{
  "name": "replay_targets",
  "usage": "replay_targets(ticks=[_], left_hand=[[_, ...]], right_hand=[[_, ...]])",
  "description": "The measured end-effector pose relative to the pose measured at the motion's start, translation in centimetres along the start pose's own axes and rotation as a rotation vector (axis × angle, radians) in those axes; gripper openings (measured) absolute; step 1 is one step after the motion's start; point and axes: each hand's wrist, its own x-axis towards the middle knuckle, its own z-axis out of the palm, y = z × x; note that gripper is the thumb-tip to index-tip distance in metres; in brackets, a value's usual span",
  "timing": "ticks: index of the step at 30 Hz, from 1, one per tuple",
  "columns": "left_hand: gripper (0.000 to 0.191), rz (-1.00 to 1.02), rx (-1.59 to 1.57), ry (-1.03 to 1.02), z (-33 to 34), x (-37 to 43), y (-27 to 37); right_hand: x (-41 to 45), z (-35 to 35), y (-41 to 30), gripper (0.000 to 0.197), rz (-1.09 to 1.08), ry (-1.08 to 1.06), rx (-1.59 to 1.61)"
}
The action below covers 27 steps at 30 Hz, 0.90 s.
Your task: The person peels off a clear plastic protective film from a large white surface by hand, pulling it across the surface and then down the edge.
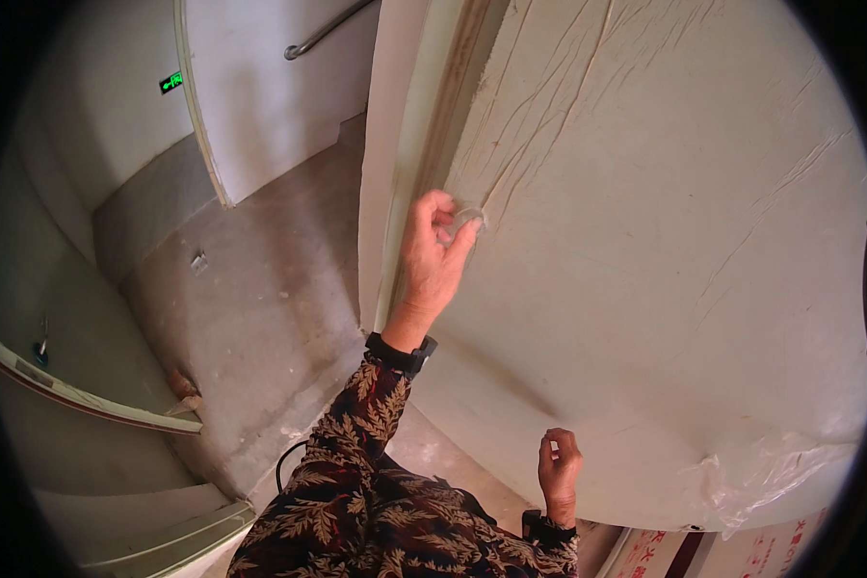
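My left hand (433, 253) pinches a small, translucent, rounded piece of plastic (467, 221) between thumb and fingers. It is held against or just in front of a large pale panel (621, 274), apparently a door leaf, close to its left edge. Whether the piece is a tape roll or bunched film, I cannot tell. Wrinkles in a thin covering film (542, 137) run up the panel from near this hand. Lower down, in front of the panel, my right hand (561, 466) has its fingers curled in towards the thumb, with nothing visible in them.
Loose clear plastic film (758, 477) hangs at the panel's lower right. Below it are red-lettered white surfaces (766, 549). To the left, a concrete floor (253, 311) bears a small scrap (199, 262). An open door (65, 289) with a key stands at far left.
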Motion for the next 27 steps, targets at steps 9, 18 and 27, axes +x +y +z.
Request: replay_targets(ticks=[9, 18, 27], left_hand=[[0.013, 0.266, 0.268, -0.047, -0.3, 0.1, -1.6], [0.01, 0.136, 0.15, 0.1, -0.1, -0.6, -2.5], [0.024, 0.019, 0.086, -0.059, 0.2, 0.4, -0.2]], right_hand=[[-0.7, 1.5, -0.6, 0.013, -0.055, -0.041, 0.024], [-0.7, 0.9, -1.6, 0.013, -0.07, -0.052, -0.014], [-2.4, 1.0, 0.4, 0.014, -0.06, -0.158, -0.002]])
